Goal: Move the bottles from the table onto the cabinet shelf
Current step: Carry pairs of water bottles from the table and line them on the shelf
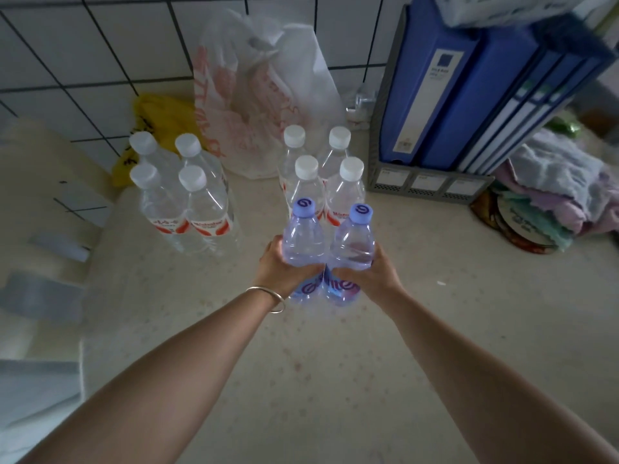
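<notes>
Near centre of the table (335, 380), left hand (284, 266) and right hand (371, 272) each clamped on a blue bottle (303, 236), white-capped bottles (321, 182) just beyond

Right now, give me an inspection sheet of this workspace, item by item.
Surface: pale speckled table, bare in front.
Job's things: two purple-capped bottles held side by side; four white-capped bottles at left, four more at centre, all upright.
Clutter: white plastic bag, yellow bag, blue binders in a grey rack, folded cloths.
Grips: left hand and right hand each closed around one purple-capped bottle.
Cables: nothing seen.
Surroundings: tiled wall behind; cabinet shelf not in view.
</notes>
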